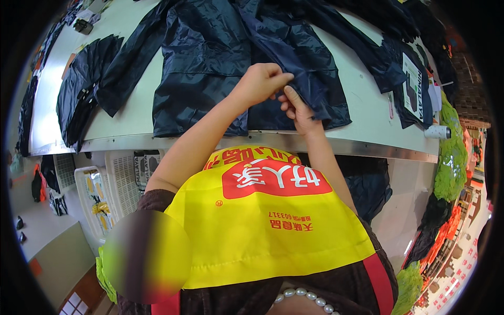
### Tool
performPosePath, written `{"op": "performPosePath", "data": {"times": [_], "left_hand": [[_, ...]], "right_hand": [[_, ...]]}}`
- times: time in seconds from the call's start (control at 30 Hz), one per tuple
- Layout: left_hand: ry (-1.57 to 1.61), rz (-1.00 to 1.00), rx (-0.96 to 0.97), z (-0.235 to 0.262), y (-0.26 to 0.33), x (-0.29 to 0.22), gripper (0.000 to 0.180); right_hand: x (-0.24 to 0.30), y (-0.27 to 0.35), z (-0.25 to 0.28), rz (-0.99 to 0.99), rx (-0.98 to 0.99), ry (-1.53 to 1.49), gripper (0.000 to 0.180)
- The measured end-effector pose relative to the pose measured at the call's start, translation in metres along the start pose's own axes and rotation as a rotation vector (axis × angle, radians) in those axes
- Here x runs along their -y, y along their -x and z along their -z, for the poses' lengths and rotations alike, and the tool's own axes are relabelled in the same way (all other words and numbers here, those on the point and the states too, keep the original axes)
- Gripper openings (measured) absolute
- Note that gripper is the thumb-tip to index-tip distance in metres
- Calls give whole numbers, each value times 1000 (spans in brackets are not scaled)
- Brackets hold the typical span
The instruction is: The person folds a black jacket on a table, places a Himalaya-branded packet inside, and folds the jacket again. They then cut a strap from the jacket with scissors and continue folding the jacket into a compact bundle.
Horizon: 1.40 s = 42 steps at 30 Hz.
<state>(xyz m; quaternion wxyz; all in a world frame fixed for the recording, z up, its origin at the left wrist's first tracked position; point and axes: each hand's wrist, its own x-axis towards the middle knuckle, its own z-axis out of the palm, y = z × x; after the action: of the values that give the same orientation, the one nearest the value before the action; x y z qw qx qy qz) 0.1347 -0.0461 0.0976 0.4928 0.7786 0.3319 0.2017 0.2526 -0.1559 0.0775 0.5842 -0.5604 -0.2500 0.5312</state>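
Both hands are working at frame centre, just above the yellow apron [262, 231] filling the lower middle. Left hand [261, 83] is curling nearly closed, fingertips pinching a fold of the dark navy jacket [210, 58]. Right hand [296, 109] is sitting just beside and below it, fingers bent, thumb up, gripping the same front edge of the fabric from underneath. Hands are almost touching each other.

Jacket fabric is looking thin, glossy and crinkly, like rain-shell nylon. It is lying flat and spread open on the white table [134, 113], its hem reaching the table's metal front edge and the body running up to the frame top.

More dark garments [86, 79] are lying at upper left on the same table, and another folded one with a white card tag [413, 86] is sitting at upper right. White plastic baskets [100, 194] are standing under the table at lower left.
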Motion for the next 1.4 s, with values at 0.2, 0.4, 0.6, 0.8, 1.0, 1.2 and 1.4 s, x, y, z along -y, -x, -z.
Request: {"op": "performPosePath", "data": {"times": [0.2,0.4,0.6,0.8,1.0,1.2,1.4], "left_hand": [[225,260,-102,15,26,32,37],[-601,276,-64,-12,79,75,42],[-501,175,-104,-8,82,75,25],[-534,-173,-288,-18,90,54,21],[491,732,371,2,128,41,52],[1564,528,-508,2,80,34,38],[1523,729,-103,-4,46,49,26]], "right_hand": [[-3,-13,1,-85,124,162,27],[-64,-34,-8,-320,62,126,31],[-75,-27,-28,-330,-34,84,29],[-67,-41,-45,-91,-41,161,33],[-24,-36,-37,-236,56,-267,22],[-11,-28,-38,-190,85,-217,26],[-25,-22,-36,-167,59,-72,27]]}}
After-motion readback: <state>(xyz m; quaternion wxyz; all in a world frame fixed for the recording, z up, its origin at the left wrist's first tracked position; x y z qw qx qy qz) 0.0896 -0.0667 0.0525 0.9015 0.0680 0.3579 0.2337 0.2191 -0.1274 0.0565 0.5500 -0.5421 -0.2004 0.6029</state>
